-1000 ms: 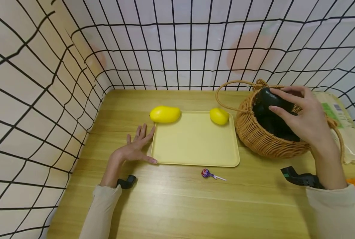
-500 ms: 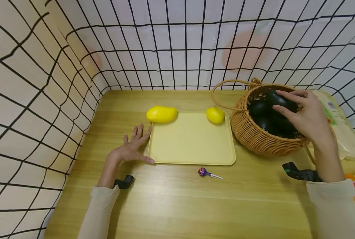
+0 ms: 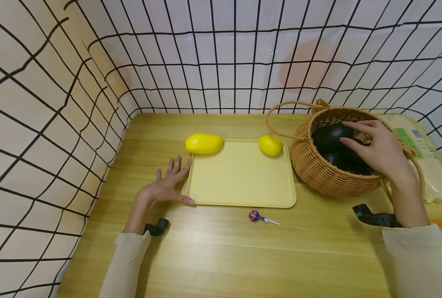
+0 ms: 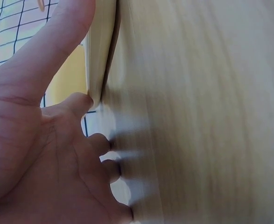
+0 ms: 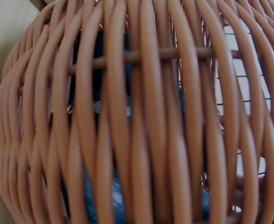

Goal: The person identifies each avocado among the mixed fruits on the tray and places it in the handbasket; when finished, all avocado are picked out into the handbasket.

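Note:
My left hand (image 3: 165,186) lies with fingers spread at the left edge of a pale yellow tray (image 3: 239,178), its thumb at the near left corner; the left wrist view shows the thumb along the tray's side. My right hand (image 3: 381,145) reaches into a wicker basket (image 3: 336,180) with its fingertips at the right end of a dark avocado (image 3: 330,136). The avocado rests inside, beside another dark one (image 3: 347,161). In the right wrist view, the basket's wicker wall (image 5: 146,116) hides most of what is inside.
A yellow mango (image 3: 204,143) lies over the tray's back left corner, and a lemon (image 3: 271,145) at the back right. A lollipop (image 3: 255,215) is in front of the tray. Plastic packages (image 3: 429,169) lie at the right. Black grid panels (image 3: 221,62) stand behind and left.
My right hand has lowered into the basket with the avocado, which now lies farther left, out from between the fingers. The left hand stays at the tray. The head view shifts slightly.

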`<state>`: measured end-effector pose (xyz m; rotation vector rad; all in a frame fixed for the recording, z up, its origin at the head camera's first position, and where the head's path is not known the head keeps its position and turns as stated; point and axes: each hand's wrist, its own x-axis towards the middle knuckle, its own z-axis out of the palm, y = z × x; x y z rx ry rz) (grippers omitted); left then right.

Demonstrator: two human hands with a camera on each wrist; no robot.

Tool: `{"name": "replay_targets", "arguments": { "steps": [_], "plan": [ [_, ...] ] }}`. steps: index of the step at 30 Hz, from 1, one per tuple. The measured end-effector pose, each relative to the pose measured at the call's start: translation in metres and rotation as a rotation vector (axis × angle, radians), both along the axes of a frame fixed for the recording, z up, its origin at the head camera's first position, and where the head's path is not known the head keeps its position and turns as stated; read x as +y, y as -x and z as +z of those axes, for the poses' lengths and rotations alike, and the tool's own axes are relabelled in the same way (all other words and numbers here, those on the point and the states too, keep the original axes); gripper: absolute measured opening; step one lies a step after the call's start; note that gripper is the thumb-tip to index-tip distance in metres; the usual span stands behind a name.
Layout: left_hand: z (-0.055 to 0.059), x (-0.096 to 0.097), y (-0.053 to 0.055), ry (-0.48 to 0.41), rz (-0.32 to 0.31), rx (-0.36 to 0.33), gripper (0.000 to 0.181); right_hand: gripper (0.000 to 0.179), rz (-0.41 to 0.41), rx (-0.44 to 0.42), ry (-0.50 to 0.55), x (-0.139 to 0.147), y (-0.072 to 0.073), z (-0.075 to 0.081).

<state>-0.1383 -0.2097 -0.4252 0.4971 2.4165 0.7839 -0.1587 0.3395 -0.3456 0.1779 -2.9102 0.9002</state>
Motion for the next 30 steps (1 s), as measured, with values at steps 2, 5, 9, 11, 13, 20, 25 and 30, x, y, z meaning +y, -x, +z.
{"name": "replay_targets", "arguments": {
  "steps": [2,5,9,11,13,20,25,30],
  "plan": [
    [0.000,0.000,0.000,-0.003,-0.001,-0.002,0.130,0.055,0.007,-0.012,-0.012,0.000,0.000,0.000],
    [0.000,0.000,0.000,-0.011,0.000,-0.007,0.131,0.055,0.011,-0.003,-0.008,0.001,0.000,0.001],
    [0.000,0.002,0.001,-0.011,0.002,-0.005,0.131,0.055,0.017,0.022,0.011,0.002,0.001,0.003],
    [0.001,0.003,0.000,-0.006,0.003,-0.003,0.130,0.056,0.021,0.031,0.017,0.001,0.001,0.005],
    [0.002,0.003,0.000,-0.009,0.002,0.000,0.129,0.057,0.023,0.033,0.016,-0.002,0.000,0.008],
    [0.018,-0.006,-0.006,-0.041,0.013,0.032,0.114,0.065,0.064,0.009,0.050,-0.029,-0.007,0.022],
    [0.049,-0.008,-0.009,-0.065,0.128,0.137,0.091,0.070,0.101,0.014,0.029,-0.059,-0.010,0.032],
    [0.071,0.014,-0.005,-0.043,0.233,0.334,0.077,0.077,0.129,0.040,-0.050,-0.095,-0.010,0.039]
  ]
}}
